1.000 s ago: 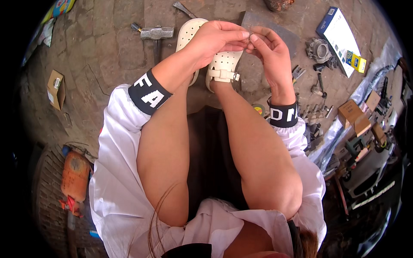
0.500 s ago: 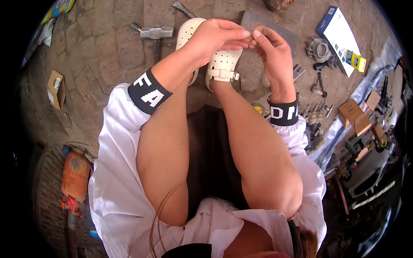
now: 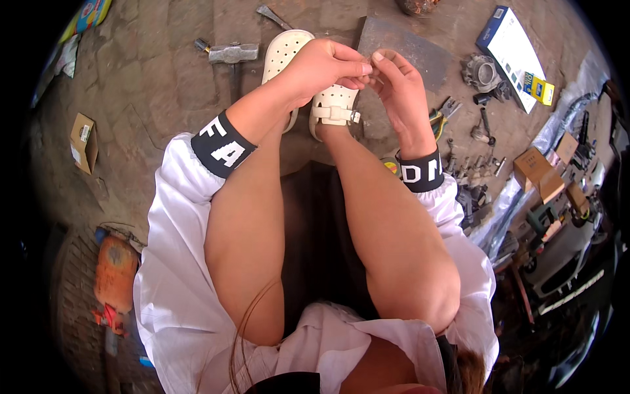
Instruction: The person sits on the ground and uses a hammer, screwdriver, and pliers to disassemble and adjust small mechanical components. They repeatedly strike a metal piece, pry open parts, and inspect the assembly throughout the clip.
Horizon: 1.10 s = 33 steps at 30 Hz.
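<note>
"Where are the hands?"

"Out in front of the knees. The left hand (image 3: 321, 69) comes in from one side, the right hand (image 3: 403, 82) from the other, and their fingertips come together, or nearly so."

"And the fingers (image 3: 348, 52)?"

"Narrow on both, thumb close to forefinger. If a bit of something is pinched there, it's too small to make out, so I can't tell what they hold."

"What's under them?"

"A dark flat plate (image 3: 400, 36) on the paved floor (image 3: 164, 85), by the toe of the right one of two cream clogs (image 3: 282, 56). The person wears both."

"Anything near the right wrist?"

"Pliers (image 3: 445, 116) with yellow and dark handles, lying open. Further right there's a round metal part (image 3: 480, 72) beside a long white and blue box (image 3: 515, 56)."

"And on the left?"

"A hammer (image 3: 233, 52), head just beside the left clog, its handle pointing back toward the person."
</note>
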Each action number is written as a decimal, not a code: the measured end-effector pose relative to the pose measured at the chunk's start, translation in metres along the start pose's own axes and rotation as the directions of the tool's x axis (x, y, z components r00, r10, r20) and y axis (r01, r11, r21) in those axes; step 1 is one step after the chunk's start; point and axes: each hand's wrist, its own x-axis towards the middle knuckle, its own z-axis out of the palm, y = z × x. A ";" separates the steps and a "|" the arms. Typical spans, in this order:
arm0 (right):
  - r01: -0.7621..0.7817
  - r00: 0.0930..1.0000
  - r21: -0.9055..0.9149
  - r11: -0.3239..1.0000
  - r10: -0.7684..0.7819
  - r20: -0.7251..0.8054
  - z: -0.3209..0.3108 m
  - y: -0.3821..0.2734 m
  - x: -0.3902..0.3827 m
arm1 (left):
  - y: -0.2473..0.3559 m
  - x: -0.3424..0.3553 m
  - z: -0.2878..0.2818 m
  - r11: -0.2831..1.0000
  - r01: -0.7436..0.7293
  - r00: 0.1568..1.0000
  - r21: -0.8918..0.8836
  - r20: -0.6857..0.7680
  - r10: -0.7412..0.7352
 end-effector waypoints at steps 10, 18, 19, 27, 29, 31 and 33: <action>0.187 0.831 -0.859 0.477 -0.543 -0.120 -0.054 0.015 0.061 | -0.016 0.010 -0.013 0.994 0.056 0.981 -0.090 -0.183 -0.072; 0.280 0.754 -0.959 0.039 -0.627 0.194 -0.067 0.024 0.080 | -0.014 0.014 -0.014 0.996 0.037 0.983 -0.076 -0.177 -0.050; 0.315 0.758 -0.946 0.078 -0.620 0.201 -0.063 0.020 0.077 | -0.014 0.014 -0.015 0.998 0.027 0.983 -0.063 -0.180 -0.038; -0.160 0.940 -0.078 0.984 0.176 0.293 -0.022 -0.020 0.020 | -0.003 0.012 -0.011 0.936 0.070 0.995 -0.346 -0.038 -0.088; -0.139 0.950 -0.037 0.990 0.144 0.277 -0.021 -0.021 0.015 | 0.004 0.009 -0.008 0.922 0.105 0.993 -0.372 -0.004 -0.114; -0.071 0.969 -0.045 0.996 0.080 0.234 -0.012 -0.023 0.005 | 0.011 0.003 -0.002 0.919 0.111 0.994 -0.378 0.037 -0.105; 0.016 0.980 -0.011 1.000 -0.013 0.197 -0.003 -0.024 -0.007 | 0.019 -0.004 0.005 0.914 0.119 0.992 -0.388 0.093 -0.090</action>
